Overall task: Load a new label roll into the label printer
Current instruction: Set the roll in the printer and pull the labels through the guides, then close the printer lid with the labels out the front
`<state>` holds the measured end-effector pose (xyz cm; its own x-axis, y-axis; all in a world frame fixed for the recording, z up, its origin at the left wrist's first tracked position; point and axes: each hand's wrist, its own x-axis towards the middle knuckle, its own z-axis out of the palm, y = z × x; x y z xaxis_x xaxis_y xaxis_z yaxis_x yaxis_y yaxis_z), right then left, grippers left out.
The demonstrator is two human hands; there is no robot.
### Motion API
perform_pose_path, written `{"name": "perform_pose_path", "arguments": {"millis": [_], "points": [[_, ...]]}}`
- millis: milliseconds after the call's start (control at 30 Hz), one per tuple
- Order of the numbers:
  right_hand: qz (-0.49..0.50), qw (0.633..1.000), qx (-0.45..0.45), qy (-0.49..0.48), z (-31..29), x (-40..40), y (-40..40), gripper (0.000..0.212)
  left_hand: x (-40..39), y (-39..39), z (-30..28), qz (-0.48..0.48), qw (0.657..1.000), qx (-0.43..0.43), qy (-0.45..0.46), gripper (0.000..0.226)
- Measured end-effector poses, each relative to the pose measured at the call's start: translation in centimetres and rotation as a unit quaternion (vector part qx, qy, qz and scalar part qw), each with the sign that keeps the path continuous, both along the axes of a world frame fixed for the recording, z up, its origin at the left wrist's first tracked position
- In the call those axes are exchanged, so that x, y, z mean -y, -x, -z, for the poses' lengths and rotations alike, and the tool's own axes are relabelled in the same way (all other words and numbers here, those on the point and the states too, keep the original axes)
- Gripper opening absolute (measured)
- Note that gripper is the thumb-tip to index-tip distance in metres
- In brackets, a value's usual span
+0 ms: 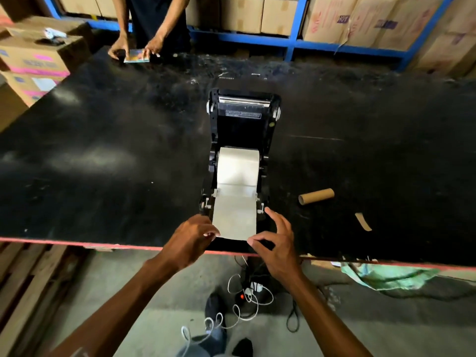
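The black label printer (242, 124) stands open near the front edge of the black table (103, 150), its lid tilted back. A white label roll (238, 164) sits in the bay, and its free end (234, 220) is drawn forward over the front of the printer. My left hand (194, 238) pinches the left front corner of the label strip. My right hand (274, 240) pinches the right front corner with thumb and forefinger, the other fingers spread above the printer's right side.
An empty cardboard core (316, 196) and a brown paper scrap (363, 222) lie to the right of the printer. Another person's hands (134, 48) hold a card at the far table edge. Cardboard boxes fill blue shelves behind. Cables (247, 295) lie on the floor below.
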<state>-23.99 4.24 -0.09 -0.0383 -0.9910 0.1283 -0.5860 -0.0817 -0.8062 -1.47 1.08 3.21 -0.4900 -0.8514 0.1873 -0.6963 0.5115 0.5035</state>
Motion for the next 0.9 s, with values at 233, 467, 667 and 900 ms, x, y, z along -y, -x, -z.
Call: {"name": "perform_pose_path", "arguments": {"millis": [233,467,667,900], "points": [[-0.002,1.000,-0.018,0.011,1.3,-1.5,-0.2,0.004,-2.3,-0.1,0.9,-0.028,1.000,-0.001,-0.010,0.010],[-0.017,0.999,-0.039,0.001,1.4,-2.4,-0.1,0.006,-3.3,-0.4,1.4,-0.110,0.987,-0.086,-0.083,0.026],[-0.019,0.999,-0.024,0.034,-3.8,2.0,1.2,0.007,-0.4,-0.9,0.7,-0.292,0.885,-0.277,-0.235,0.029],[-0.035,0.981,-0.087,0.169,-15.2,15.3,0.6,0.027,3.6,-0.8,-0.6,-0.329,0.773,-0.341,-0.422,0.052]]}}
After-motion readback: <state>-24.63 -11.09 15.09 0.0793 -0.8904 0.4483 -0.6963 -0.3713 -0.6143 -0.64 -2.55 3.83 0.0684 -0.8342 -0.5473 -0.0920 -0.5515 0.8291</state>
